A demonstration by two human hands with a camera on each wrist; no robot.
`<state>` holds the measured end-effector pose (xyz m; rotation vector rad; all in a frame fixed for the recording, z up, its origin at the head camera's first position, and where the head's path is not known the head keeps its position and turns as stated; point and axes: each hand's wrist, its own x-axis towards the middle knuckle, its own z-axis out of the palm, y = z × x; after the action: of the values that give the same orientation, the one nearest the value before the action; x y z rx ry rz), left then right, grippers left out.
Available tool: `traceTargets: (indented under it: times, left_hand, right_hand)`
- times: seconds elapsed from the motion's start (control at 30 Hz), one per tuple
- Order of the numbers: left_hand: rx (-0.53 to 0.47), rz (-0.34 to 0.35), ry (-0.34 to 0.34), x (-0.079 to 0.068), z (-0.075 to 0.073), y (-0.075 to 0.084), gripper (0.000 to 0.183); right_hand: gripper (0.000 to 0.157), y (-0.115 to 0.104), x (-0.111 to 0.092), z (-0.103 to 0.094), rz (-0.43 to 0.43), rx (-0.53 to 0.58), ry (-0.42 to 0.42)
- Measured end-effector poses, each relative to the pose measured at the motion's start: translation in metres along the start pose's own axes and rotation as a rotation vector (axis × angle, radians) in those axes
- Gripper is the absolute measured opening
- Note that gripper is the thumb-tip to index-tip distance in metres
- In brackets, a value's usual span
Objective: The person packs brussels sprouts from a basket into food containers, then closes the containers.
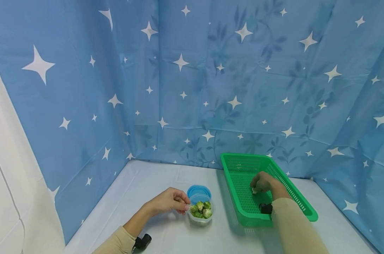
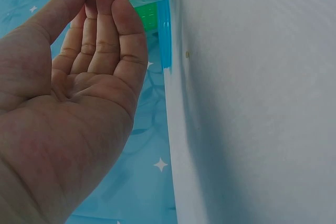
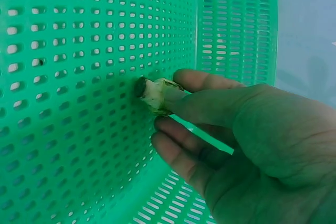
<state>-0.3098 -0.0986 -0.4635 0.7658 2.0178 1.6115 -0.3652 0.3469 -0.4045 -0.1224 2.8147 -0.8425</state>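
Note:
My left hand (image 1: 172, 201) pinches the left rim of a small clear plastic container (image 1: 200, 219) between thumb and fingertips. Several green Brussels sprouts (image 1: 207, 213) fill the container. Just behind it is a round blue lid (image 1: 199, 189), partly overlapped by the container in the head view. Inside the green perforated basket (image 1: 235, 193), my right hand (image 1: 264, 183) holds one Brussels sprout (image 3: 156, 95) between thumb and fingers. Its browned stem end points at the basket floor, close over the holes in the right wrist view. The fingers cover its leafy end.
The basket stands on the right of a white-covered table (image 1: 166, 233), its far end close to a blue star-patterned curtain (image 1: 192, 106). The curtain also runs along the left side. A tiny brownish crumb (image 2: 187, 54) lies on the table near the container.

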Motion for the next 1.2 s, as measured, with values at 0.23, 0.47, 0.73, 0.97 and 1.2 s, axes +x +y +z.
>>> traceTargets:
  times: [0.23, 0.47, 0.73, 0.97, 1.2]
  left_hand:
    - [0.001, -0.002, 0.004, 0.0, 0.0, 0.0, 0.022]
    - [-0.001, -0.005, 0.011, 0.001, 0.001, -0.001, 0.021]
    - [-0.002, -0.007, 0.007, 0.001, 0.0, -0.001, 0.023]
    - [-0.005, -0.01, 0.004, 0.001, 0.0, -0.002, 0.023]
    - [-0.008, -0.005, 0.002, 0.001, 0.0, -0.001, 0.021]
  right_hand:
    - [0.024, -0.004, -0.002, 0.0, 0.0, -0.005, -0.011]
    - [0.027, -0.003, 0.0, -0.001, -0.01, -0.019, -0.013]
    - [0.026, -0.003, 0.006, -0.002, -0.055, -0.031, 0.016]
    - [0.029, -0.013, 0.008, -0.005, -0.153, -0.027, 0.061]
    - [0.031, -0.021, 0.01, -0.007, -0.204, -0.003, 0.09]
